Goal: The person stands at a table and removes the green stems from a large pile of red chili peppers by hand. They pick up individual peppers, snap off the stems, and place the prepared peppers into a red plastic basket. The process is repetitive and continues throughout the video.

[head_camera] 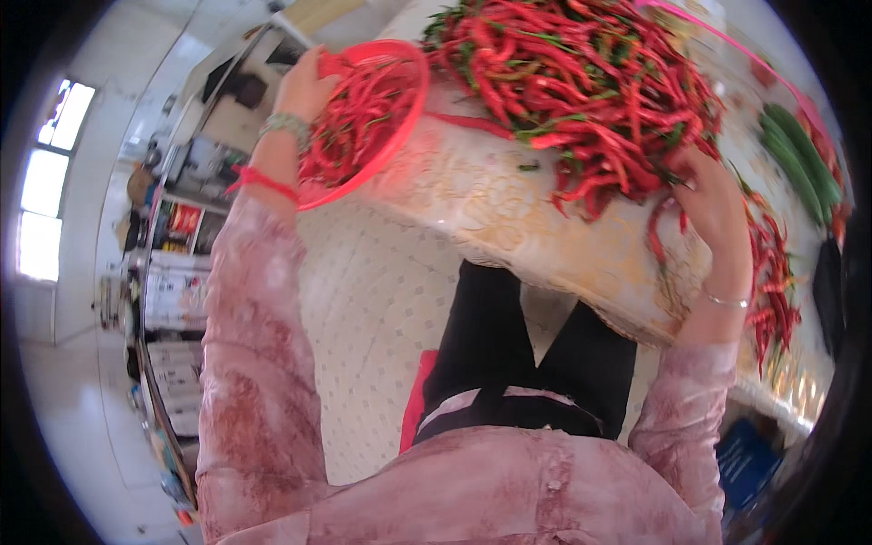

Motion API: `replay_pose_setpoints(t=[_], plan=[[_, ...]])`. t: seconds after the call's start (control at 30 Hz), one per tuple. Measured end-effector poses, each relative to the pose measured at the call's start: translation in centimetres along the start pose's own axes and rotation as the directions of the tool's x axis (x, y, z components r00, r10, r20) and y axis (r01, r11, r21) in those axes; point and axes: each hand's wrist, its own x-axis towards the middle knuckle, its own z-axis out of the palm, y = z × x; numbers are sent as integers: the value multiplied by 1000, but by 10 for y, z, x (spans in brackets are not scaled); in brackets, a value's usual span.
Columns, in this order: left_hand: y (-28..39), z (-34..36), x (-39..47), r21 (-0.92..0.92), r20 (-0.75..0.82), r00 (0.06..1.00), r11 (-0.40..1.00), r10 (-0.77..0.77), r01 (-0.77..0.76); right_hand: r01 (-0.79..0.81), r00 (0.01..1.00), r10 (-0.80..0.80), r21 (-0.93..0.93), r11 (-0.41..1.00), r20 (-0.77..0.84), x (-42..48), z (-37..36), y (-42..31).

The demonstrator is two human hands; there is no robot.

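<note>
My left hand grips the far rim of a red plastic basket, held tilted at the table's left end. Several red chili peppers lie inside it. A large heap of long red chili peppers, some with green stems, covers the far part of the table. My right hand reaches into the heap's near right edge. Its fingertips are blurred and partly hidden among the peppers, so I cannot tell whether they hold one. A single pepper lies just left of that hand.
The table wears a patterned cloth with a scalloped edge. To the right are a smaller group of red chilies, green cucumbers and a dark object. Shelving lines the left wall. A blue item is below the table.
</note>
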Motion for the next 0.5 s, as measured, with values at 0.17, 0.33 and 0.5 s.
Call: replay_pose_setpoints(t=[0.17, 0.33, 0.5], plan=[[2, 9, -27, -25, 155, 983, 995, -95, 100, -188, 981, 191, 60, 980, -42, 4, -1, -16], [26, 22, -67, 249, 294, 954, 968, -58, -18, -100, 984, 92, -44, 994, -151, 5, 3, -11], [22, 24, -65, 372, 270, 936, 921, -227, 116, -207, 968, 198, -48, 977, -154, 7, 3, -4]])
